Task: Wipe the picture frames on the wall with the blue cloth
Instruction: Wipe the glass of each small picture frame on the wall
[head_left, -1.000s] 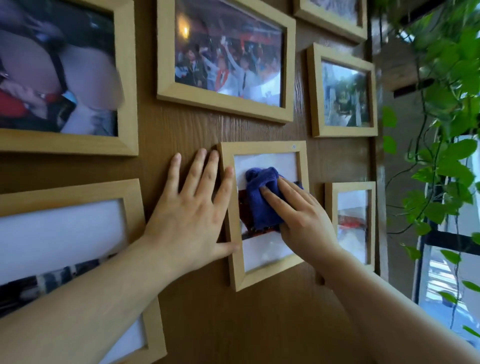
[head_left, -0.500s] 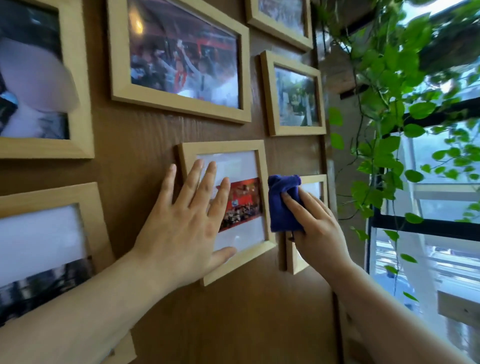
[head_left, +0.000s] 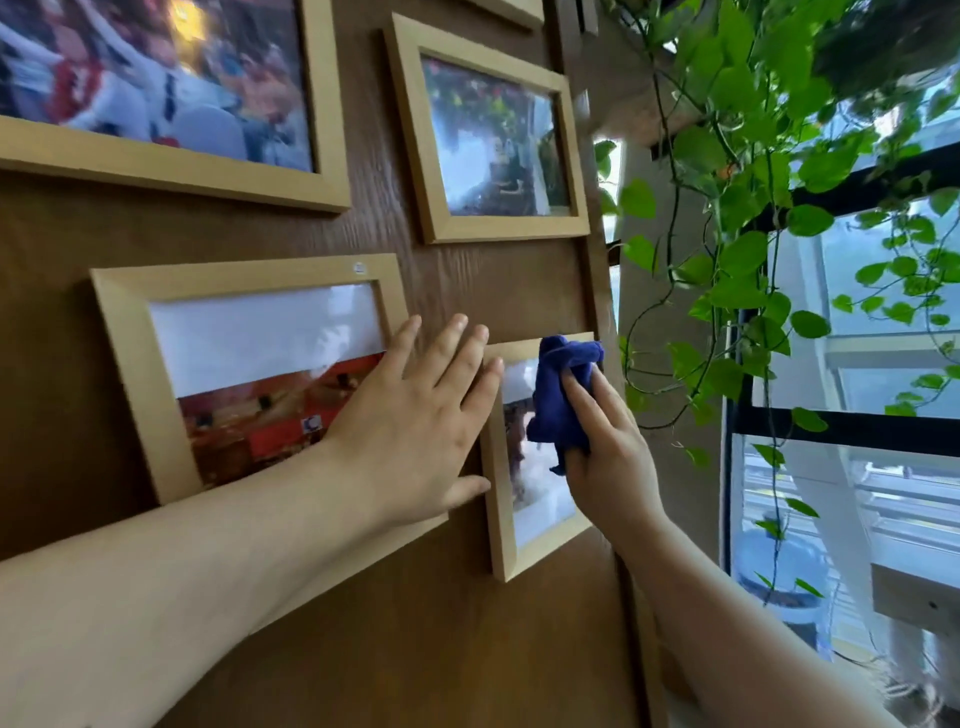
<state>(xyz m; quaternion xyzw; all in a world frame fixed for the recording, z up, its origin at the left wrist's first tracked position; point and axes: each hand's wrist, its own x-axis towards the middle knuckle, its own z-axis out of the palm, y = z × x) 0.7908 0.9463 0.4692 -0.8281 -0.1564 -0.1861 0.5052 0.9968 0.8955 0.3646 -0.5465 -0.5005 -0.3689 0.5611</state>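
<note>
My right hand (head_left: 605, 457) presses the crumpled blue cloth (head_left: 563, 395) against the glass of a small light-wood frame (head_left: 501, 535) at the wall's right edge. Flat on the wall lies my left hand (head_left: 415, 415), fingers spread, covering the lower right corner of a wider frame (head_left: 132, 364) with a red photo; its fingertips reach the small frame's left side. Two more frames hang above: one upright frame (head_left: 431, 208) and a large frame (head_left: 171, 182) at top left.
The brown wood-grain wall (head_left: 441, 649) ends just right of the small frame. A trailing green plant (head_left: 753, 182) hangs close beside that edge, in front of a window with black bars (head_left: 857, 428).
My right hand has carried the cloth from the gap between frames onto the small right frame's glass. My left hand slid right, off the middle frame's picture to its right corner. The view shifted right.
</note>
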